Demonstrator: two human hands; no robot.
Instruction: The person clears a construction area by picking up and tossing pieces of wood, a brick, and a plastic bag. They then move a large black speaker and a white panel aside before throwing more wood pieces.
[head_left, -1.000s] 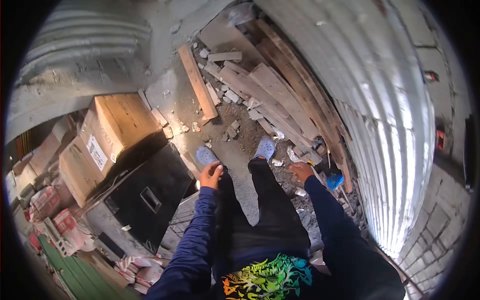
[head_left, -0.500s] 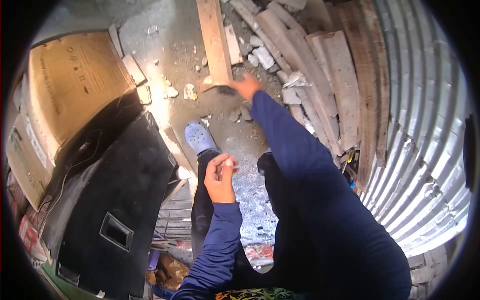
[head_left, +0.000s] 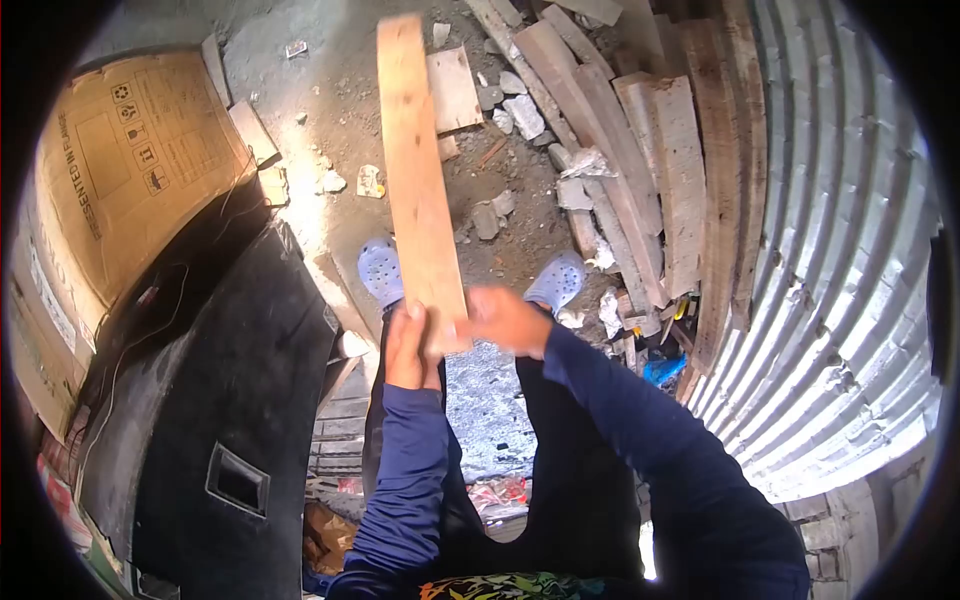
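Observation:
A long, pale wooden plank [head_left: 415, 170] stretches away from me, its near end between my two hands. My left hand [head_left: 408, 345] is closed on the plank's left edge, thumb on the top face. On the opposite edge, my right hand [head_left: 505, 320] grips the near right corner, slightly blurred. The far end of the plank reaches past a short, flat wood piece [head_left: 455, 90] lying on the dirt ground. Below the near end, between my legs, shows a rough grey surface [head_left: 488, 410].
Weathered boards [head_left: 690, 180] are stacked on the right beside a corrugated metal sheet [head_left: 850, 250]. Broken concrete chunks [head_left: 523, 115] lie along them. To the left stand a cardboard box [head_left: 150, 150] and a black panel [head_left: 250, 400]. My feet wear light-blue clogs [head_left: 380, 270].
My right hand has come back toward me with the plank, which now lies closer. My left hand, earlier away from it, now holds its near end.

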